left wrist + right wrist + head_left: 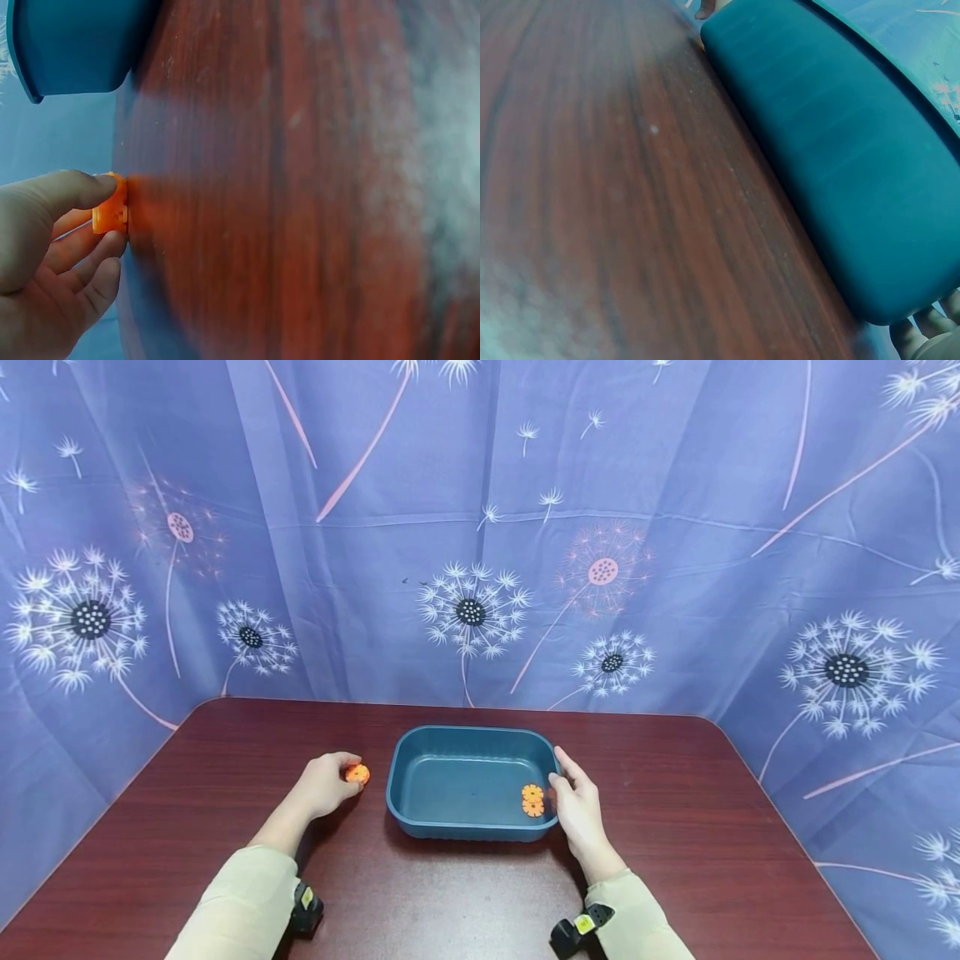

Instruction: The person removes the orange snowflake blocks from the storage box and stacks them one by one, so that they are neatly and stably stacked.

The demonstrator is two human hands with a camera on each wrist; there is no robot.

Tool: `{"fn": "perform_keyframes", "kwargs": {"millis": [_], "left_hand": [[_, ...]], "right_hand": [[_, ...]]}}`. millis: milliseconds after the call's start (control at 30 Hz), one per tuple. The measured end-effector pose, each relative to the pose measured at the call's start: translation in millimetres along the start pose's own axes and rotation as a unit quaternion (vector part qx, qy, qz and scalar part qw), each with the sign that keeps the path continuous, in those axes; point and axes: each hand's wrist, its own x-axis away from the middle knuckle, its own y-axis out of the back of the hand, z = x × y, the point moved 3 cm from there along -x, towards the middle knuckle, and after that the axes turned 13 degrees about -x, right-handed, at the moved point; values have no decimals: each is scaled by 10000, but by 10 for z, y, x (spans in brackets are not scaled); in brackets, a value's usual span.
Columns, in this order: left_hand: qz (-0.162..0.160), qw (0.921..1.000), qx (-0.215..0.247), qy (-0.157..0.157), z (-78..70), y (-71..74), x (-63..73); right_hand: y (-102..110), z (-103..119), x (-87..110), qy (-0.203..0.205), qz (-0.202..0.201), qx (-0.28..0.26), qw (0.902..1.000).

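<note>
My left hand (pixel 327 786) pinches an orange plastic piece with a notched, flower-like edge (pixel 358 774) between thumb and fingers, left of the teal bin (pixel 465 832). In the left wrist view this orange piece (pixel 111 210) is seen edge-on, close over the tabletop, with the thumb on top. At the bin's right end, my right hand (pixel 579 810) grips the wall, thumb by the rim. Its fingertips (pixel 904 337) show at the bin's end in the right wrist view. Inside the bin, two orange flower-shaped discs (pixel 532 792) lie near the right wall.
The bin stands on a dark red wood-grain table (pixel 712 827), toward its far edge. Behind and beside the table hangs a blue curtain with dandelion prints (pixel 360 610). Black wrist cameras (pixel 306 910) are strapped at both sleeves.
</note>
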Motion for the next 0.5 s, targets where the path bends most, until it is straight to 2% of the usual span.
{"fn": "perform_keyframes", "kwargs": {"millis": [500], "left_hand": [[-34,10000,-35,56,-11,-12,-6]], "right_hand": [[-3,11,11,-32,-5,-24,10000]]}}
